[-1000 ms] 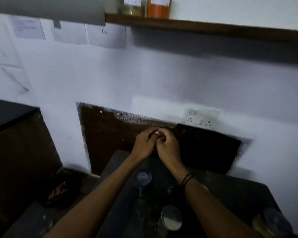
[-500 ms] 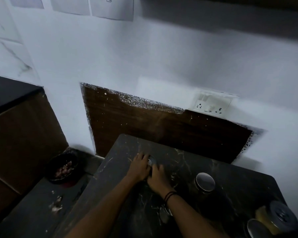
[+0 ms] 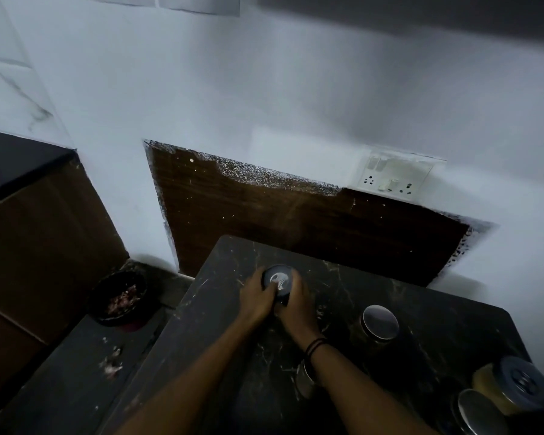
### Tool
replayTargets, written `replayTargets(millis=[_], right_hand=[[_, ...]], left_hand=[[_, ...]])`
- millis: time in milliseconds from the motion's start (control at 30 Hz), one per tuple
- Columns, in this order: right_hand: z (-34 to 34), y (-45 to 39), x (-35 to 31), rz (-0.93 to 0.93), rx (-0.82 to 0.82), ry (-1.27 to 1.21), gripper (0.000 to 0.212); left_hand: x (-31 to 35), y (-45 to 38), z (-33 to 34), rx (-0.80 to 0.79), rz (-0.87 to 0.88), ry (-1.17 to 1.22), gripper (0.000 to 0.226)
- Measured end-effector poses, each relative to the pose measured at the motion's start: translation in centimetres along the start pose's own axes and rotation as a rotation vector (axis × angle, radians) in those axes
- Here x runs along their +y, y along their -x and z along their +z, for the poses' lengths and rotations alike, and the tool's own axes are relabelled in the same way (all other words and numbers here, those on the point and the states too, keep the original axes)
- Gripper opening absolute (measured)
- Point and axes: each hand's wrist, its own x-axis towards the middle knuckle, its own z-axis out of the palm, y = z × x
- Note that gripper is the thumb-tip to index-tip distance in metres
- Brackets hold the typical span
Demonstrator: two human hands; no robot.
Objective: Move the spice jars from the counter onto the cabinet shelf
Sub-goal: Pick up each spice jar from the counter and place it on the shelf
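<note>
A jar with a dark lid [image 3: 277,277] stands on the black marble counter [image 3: 421,296]. My left hand [image 3: 256,298] grips its left side and my right hand [image 3: 297,301] grips its right side, fingers curled round it. A second jar with a steel lid [image 3: 380,321] stands to the right. A jar of yellow spice with a dark lid [image 3: 512,387] and another steel-lidded jar [image 3: 478,414] sit at the lower right corner. One more steel jar [image 3: 305,376] peeks out under my right wrist. The cabinet shelf is out of view.
A dark bowl with reddish scraps [image 3: 118,298] sits on the lower ledge at the left. A brown wood panel [image 3: 296,221] and a white switch plate [image 3: 393,177] are on the wall behind the counter. A dark cabinet [image 3: 29,215] stands at the far left.
My view dropped from the shelf to the counter. Both hands came down from in front of the wall and closed around the dark-lidded jar.
</note>
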Motion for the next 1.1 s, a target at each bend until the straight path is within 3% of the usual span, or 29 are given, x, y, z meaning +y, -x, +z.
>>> replayTargets(millis=[67,133,267,533,667,833,1100], right_hand=[[-1.3,-0.6,-0.2,0.005,0.022,-0.096,0.099],[-2.6,-1.1,-0.6,-0.040,0.029,-0.214,0.104],[-4.6,-1.6,-1.0,-0.113,0.030,-0.429,0.084],[-6.6,0.3,-1.4,0.017,-0.048,-0.869,0.060],[-6.6,1.0,-0.8,0.091,-0.077,-0.969,0.049],[-6.5,1.9,-0.8,0.145,-0.114,-1.041,0.039],[-7.5,2.9,-1.9,0.273,-0.134,-1.087,0.044]], left_hand=[[0.9,0.3,-0.2,0.029,0.004,0.134,0.024],[2.0,0.6,-0.7,0.069,0.007,0.207,0.019],[3.1,1.0,-2.0,0.100,0.031,0.257,0.026],[3.2,2.0,-2.5,0.029,0.039,0.389,0.012],[2.9,3.3,-2.7,-0.056,0.002,0.532,0.014],[3.1,5.0,-2.7,-0.225,-0.117,0.726,0.033],[2.9,5.8,-1.7,-0.173,-0.130,0.831,0.023]])
